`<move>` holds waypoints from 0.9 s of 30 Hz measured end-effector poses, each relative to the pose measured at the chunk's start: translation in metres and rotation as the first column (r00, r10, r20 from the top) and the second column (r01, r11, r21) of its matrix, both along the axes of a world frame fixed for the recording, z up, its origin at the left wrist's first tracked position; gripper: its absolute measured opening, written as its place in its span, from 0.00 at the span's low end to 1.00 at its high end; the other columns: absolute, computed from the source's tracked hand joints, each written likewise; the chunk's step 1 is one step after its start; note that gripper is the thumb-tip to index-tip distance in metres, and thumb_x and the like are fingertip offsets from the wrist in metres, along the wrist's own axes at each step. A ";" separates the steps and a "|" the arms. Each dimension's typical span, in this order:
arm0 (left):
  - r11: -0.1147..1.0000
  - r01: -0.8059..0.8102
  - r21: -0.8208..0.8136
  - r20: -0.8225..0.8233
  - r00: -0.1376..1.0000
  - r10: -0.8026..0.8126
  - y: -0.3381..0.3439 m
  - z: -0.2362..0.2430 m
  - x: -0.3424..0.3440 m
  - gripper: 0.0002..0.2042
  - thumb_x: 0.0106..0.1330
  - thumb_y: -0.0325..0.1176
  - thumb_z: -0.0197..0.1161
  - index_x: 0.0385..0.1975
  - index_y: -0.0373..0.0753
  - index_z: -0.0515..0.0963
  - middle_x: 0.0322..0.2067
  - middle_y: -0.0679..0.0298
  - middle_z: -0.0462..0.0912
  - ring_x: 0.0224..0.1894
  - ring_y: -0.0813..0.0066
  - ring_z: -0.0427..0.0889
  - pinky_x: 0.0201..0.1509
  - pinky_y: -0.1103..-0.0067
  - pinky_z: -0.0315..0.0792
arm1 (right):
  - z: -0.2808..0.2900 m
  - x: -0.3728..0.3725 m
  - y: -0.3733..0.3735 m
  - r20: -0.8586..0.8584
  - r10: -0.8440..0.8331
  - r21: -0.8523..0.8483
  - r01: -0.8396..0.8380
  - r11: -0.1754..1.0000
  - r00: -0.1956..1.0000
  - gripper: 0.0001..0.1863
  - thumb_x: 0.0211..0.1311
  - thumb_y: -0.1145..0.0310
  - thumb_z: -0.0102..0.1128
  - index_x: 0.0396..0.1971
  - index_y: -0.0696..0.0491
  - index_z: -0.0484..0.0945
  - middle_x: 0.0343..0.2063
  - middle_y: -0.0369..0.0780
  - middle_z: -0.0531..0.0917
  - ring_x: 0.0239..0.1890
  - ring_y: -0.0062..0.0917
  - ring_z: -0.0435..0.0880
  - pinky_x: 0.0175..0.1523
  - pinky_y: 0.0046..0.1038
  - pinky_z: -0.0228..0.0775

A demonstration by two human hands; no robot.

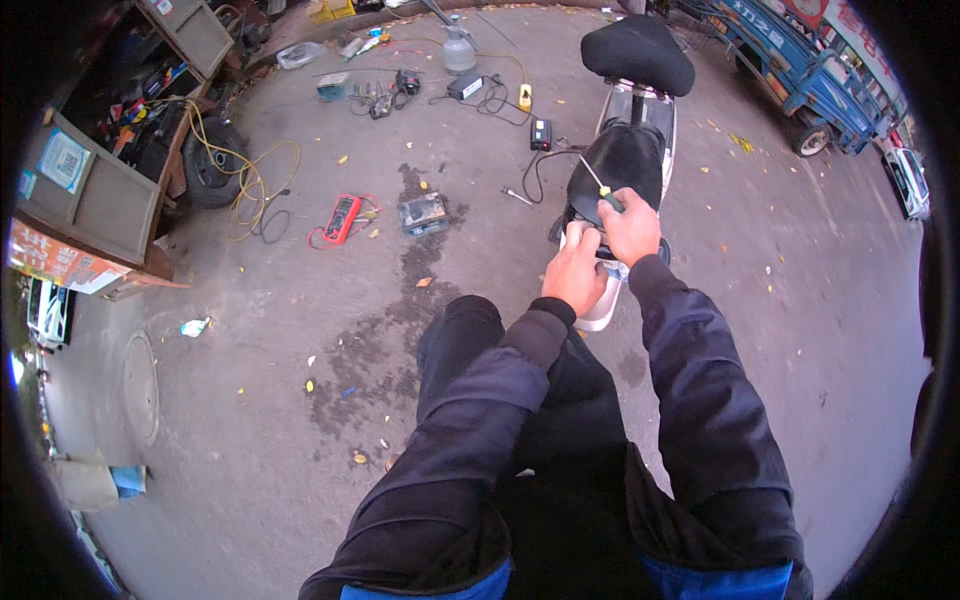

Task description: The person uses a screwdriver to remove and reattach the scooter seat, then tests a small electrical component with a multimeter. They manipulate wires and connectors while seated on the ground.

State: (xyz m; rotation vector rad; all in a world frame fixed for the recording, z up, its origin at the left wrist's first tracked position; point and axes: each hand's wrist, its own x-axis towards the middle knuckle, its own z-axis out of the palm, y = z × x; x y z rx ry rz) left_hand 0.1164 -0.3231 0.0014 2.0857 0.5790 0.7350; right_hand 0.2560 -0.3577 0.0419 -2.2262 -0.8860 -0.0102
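**A:** What are your hands on right now?

**B:** Your right hand (630, 226) is closed around a screwdriver (602, 186) with a green-and-yellow handle; its thin shaft sticks up and away from your fist, over the dark open cavity of the scooter (625, 160). Your left hand (574, 272) sits just beside the right one, lower and nearer to you, fingers curled down onto the white rear edge of the scooter body. Whether it pinches anything small, you cannot tell from here.

**A:** And the scooter itself?

**B:** It stands straight ahead of you on the concrete ground (300, 330), pointing away. Its black seat (637, 52) is tipped up at the far end, and a black cable runs out of the open compartment to the left, toward a small black box (540, 133).

**A:** What lies around you?

**B:** To your left, well apart from the scooter, a red multimeter (342, 217) lies on the ground with its leads, and a dark rectangular battery (423, 213) sits near it. Farther off are more tools and a plastic spray bottle (458, 50). A tyre (208, 165) with a coil of yellow hose leans by the wooden cabinet (95, 195) on the left. A blue cargo vehicle (805, 70) is parked at the upper right.
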 end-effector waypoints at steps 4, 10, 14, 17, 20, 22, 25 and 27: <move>1.000 -0.003 0.009 -0.008 1.000 0.003 0.000 0.002 -0.001 0.21 0.57 0.23 0.65 0.51 0.37 0.70 0.59 0.48 0.70 0.54 0.37 0.79 0.55 0.54 0.74 | 0.000 0.000 -0.001 -0.002 0.001 0.008 -0.001 1.000 1.000 0.18 0.60 0.57 0.67 0.42 0.56 0.85 0.36 0.53 0.88 0.42 0.49 0.88 0.50 0.45 0.78; 1.000 -0.013 0.005 -0.005 1.000 0.013 -0.002 0.002 -0.001 0.21 0.56 0.23 0.65 0.51 0.36 0.70 0.60 0.48 0.69 0.54 0.37 0.79 0.55 0.53 0.74 | -0.002 0.001 0.000 -0.001 -0.002 0.023 0.002 1.000 1.000 0.18 0.60 0.57 0.67 0.43 0.56 0.85 0.36 0.53 0.88 0.44 0.50 0.88 0.51 0.45 0.77; 1.000 -0.025 -0.005 -0.034 0.999 0.025 -0.003 0.003 0.000 0.21 0.57 0.23 0.64 0.51 0.36 0.69 0.59 0.48 0.69 0.53 0.36 0.79 0.54 0.53 0.74 | -0.003 0.001 0.000 -0.024 0.014 0.041 -0.013 0.999 1.000 0.18 0.60 0.57 0.67 0.42 0.56 0.86 0.36 0.54 0.88 0.43 0.51 0.88 0.51 0.45 0.77; 1.000 -0.023 0.016 -0.008 1.000 0.023 -0.003 0.004 -0.001 0.21 0.57 0.23 0.65 0.51 0.36 0.69 0.58 0.48 0.69 0.52 0.36 0.79 0.54 0.52 0.75 | -0.004 0.002 0.000 0.000 0.028 0.070 -0.028 0.997 1.000 0.17 0.60 0.57 0.66 0.42 0.55 0.86 0.35 0.54 0.88 0.43 0.50 0.88 0.50 0.45 0.77; 0.999 -0.026 0.034 -0.017 1.000 0.026 -0.003 0.004 -0.001 0.21 0.57 0.23 0.65 0.51 0.35 0.67 0.57 0.48 0.69 0.52 0.36 0.79 0.54 0.51 0.75 | -0.004 0.002 0.000 -0.005 0.027 0.046 -0.027 0.999 1.000 0.17 0.61 0.57 0.67 0.41 0.55 0.85 0.35 0.53 0.88 0.42 0.51 0.88 0.50 0.45 0.77; 0.999 -0.024 0.033 -0.021 0.999 0.024 -0.003 0.001 -0.001 0.22 0.57 0.23 0.65 0.51 0.35 0.67 0.57 0.48 0.69 0.52 0.36 0.79 0.54 0.52 0.75 | -0.004 0.001 0.000 0.036 0.041 0.004 -0.041 0.999 0.999 0.17 0.61 0.57 0.66 0.43 0.54 0.85 0.35 0.54 0.88 0.42 0.52 0.88 0.50 0.47 0.77; 0.999 0.000 0.054 -0.021 1.000 0.001 0.000 -0.002 0.001 0.24 0.56 0.24 0.66 0.52 0.35 0.67 0.59 0.47 0.67 0.54 0.35 0.78 0.55 0.52 0.75 | -0.003 0.001 0.000 0.108 0.068 -0.070 -0.061 0.996 0.992 0.18 0.62 0.57 0.65 0.45 0.53 0.84 0.36 0.54 0.88 0.43 0.54 0.87 0.51 0.49 0.76; 0.999 0.012 0.050 -0.041 0.999 -0.010 0.000 0.000 -0.001 0.24 0.56 0.24 0.67 0.52 0.34 0.67 0.59 0.46 0.67 0.57 0.36 0.77 0.58 0.53 0.75 | -0.004 0.001 0.000 0.122 0.099 -0.072 -0.090 0.993 0.988 0.18 0.63 0.56 0.65 0.44 0.54 0.84 0.37 0.53 0.88 0.44 0.53 0.87 0.51 0.49 0.76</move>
